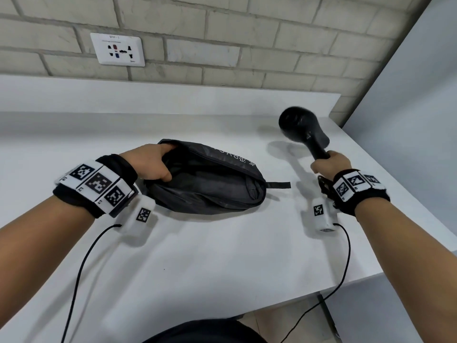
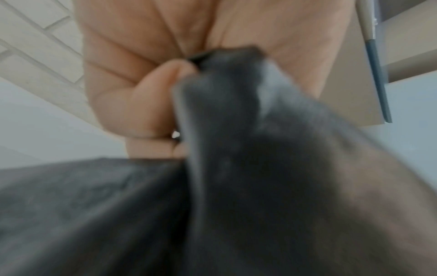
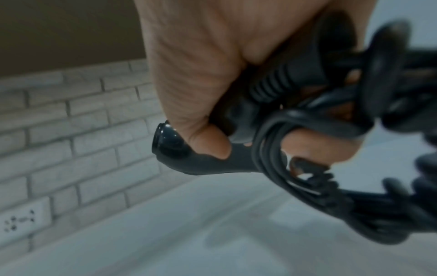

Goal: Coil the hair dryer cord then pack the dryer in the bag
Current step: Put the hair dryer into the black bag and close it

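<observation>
Nearest to us are the two wrists with their marker bands, and past them the hands at work. Our left hand (image 1: 150, 162) has its fingers curled over the edge of the bag (image 1: 210, 179) and pinches the dark cloth, so the mouth stands open toward us; the left wrist view shows the fabric bunched between the fingers (image 2: 151, 104). Our right hand (image 1: 330, 163) is closed round the handle of the dryer (image 1: 301, 132), which it holds in the air above the tabletop (image 1: 222, 256), to the right of the bag and apart from it. The cord (image 3: 279, 149) is already wound in loops and is trapped under the same fingers against the handle (the right wrist view shows this, though blurred).

We judge the dryer to be a hard, smooth plastic body, heavier at the round head than at the handle, so it wants to tip forward. The handle is the good place to hold it, with the loops pressed under the fingers. The cord seems springy and may unwind if we loosen the grip. The bag is soft and light, with no stiffness of its own. It will probably collapse or slide unless we keep the rim lifted while the head of the dryer goes in first.
</observation>
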Demonstrator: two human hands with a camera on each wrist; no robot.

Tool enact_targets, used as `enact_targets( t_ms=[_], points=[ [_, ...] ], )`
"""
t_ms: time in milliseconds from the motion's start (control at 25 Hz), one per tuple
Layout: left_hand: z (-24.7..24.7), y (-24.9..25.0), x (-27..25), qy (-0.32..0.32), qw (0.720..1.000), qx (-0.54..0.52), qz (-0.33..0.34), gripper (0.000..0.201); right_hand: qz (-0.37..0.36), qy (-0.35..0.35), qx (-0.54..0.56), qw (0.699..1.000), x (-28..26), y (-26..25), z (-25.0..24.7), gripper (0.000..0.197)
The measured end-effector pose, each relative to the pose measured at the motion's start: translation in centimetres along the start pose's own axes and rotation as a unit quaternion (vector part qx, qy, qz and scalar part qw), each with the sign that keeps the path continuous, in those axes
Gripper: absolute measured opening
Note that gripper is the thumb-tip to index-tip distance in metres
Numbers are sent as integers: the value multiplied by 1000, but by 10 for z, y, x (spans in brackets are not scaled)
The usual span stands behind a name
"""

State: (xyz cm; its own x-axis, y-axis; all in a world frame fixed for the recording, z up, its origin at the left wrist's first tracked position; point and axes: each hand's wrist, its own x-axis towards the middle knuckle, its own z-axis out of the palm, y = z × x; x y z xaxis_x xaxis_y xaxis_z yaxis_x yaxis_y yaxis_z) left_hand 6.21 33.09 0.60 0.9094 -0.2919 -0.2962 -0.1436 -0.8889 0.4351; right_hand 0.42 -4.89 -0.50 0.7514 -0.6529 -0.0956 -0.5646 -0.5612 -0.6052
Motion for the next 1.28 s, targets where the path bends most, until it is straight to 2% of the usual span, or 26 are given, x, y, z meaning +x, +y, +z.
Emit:
enact_targets(
  t_ms=[120,200,320,400,520,600,680,800,880,1000,1120,1200,1240,1280],
  points=[
    [-6,3,4,-41,999,-25,4,82,-63,-21,143,987,-18,-39,-14,13],
    [-9,7,6,-75,996,-49,7,80,-128,-57,227,964,-26,-64,-15,15],
    [-11,16,10,-138,983,-116,10,74,-203,-163,343,903,-42,-91,-5,25],
    [-11,17,12,-186,966,-181,2,75,-232,-239,387,860,-58,-104,6,32],
    [-9,15,16,-223,945,-239,-5,83,-239,-343,447,790,-74,-108,30,40],
    [-6,18,14,-238,929,-282,8,78,-226,-385,465,764,-78,-103,49,43],
    [-2,19,14,-251,914,-317,17,75,-220,-409,443,767,-80,-96,64,45],
    [1,17,14,-264,902,-341,22,91,-232,-413,349,809,-80,-86,78,45],
    [3,11,19,-269,892,-363,19,98,-251,-420,284,824,-80,-80,82,47],
    [3,2,23,-247,873,-421,11,71,-263,-450,235,821,-82,-72,81,47],
    [-1,-10,23,-237,895,-378,9,79,-237,-469,253,812,-77,-64,72,48],
    [-6,-16,25,-193,919,-344,-20,85,-231,-484,253,805,-72,-59,65,47],
    [-8,-17,25,-169,930,-326,-30,76,-231,-491,245,804,-71,-57,63,46],
    [-9,-17,25,-150,938,-312,-32,58,-232,-496,233,803,-70,-56,62,45]
  ],
)
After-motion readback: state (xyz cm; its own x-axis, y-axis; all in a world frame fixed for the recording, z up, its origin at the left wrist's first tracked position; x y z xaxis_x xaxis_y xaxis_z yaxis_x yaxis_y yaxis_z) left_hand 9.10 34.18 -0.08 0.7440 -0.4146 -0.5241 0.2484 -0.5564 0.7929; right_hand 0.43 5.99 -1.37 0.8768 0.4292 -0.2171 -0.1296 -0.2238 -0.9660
